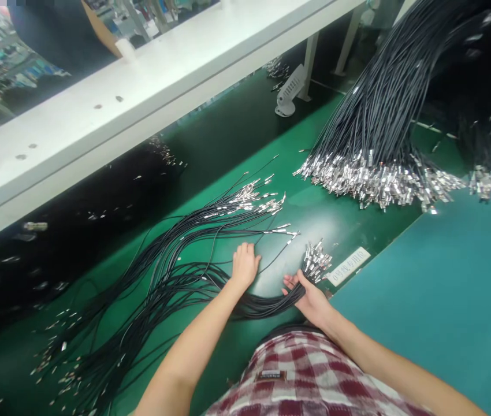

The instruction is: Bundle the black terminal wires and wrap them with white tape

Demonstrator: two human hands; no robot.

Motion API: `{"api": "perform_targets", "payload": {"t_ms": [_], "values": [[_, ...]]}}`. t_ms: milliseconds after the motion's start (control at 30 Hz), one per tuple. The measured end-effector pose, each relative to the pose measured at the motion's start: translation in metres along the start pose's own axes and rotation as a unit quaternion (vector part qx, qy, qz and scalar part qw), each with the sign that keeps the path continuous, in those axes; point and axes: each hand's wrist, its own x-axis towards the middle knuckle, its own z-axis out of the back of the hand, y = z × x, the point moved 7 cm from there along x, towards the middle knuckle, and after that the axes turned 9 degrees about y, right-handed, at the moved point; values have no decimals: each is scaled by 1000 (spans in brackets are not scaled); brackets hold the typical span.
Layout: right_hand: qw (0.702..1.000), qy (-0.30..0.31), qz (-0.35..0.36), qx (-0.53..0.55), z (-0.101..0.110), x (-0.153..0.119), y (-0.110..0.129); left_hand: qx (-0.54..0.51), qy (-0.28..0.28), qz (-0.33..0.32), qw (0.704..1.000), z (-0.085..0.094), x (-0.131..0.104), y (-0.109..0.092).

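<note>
A bundle of thin black cables (267, 306) with silvery metal end terminals (316, 261) runs across the green work surface. My right hand (312, 300) is closed round this bundle just below its terminals. My left hand (245, 268) is over the cables to the left, back upward, with its fingers curled together. What is under those fingers is hidden; a single thin cable passes close beside them. Just beyond my left hand lies a second, looser group of black cables (193, 222), its metal ends fanned out towards the upper right.
A large hank of black cables (379, 110) hangs at the upper right, its metal ends on the table. A white label with writing (349, 266) sits by the teal mat (436, 289). A white shelf (141, 98) crosses above; a small grey-white device (291, 92) stands beneath it.
</note>
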Motion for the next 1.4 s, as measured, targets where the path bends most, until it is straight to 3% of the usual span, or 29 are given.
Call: {"api": "perform_targets", "payload": {"t_ms": [100,167,300,433,533,633,767,933,1067,1167,1300,1400], "values": [[1000,1,-12,27,-1,2,-1,-10,30,5,999,-9,31,10],[999,6,-11,38,-1,4,0,-18,57,-30,998,-16,31,10],[999,15,-14,48,2,7,0,-18,121,-93,988,-26,-10,17],[999,13,-22,38,4,9,-2,19,179,-76,981,-35,-54,26],[999,13,-24,29,5,9,-3,44,164,-73,983,-37,-59,13],[1000,12,-16,24,7,10,-4,40,134,-102,985,-43,-46,-11],[1000,-8,-3,23,13,10,-5,-37,128,-127,983,-47,-36,-28],[1000,-9,19,9,13,5,-4,-179,95,-172,964,-28,-66,-29],[1000,9,12,0,8,3,-6,-168,148,-225,948,-22,-83,-35],[999,25,-3,21,6,3,-8,-110,144,-225,957,-12,-56,-28],[997,61,-1,50,4,7,-9,19,20,-131,991,14,16,6],[997,59,-8,55,7,11,-10,104,18,-103,989,17,60,23]]}}
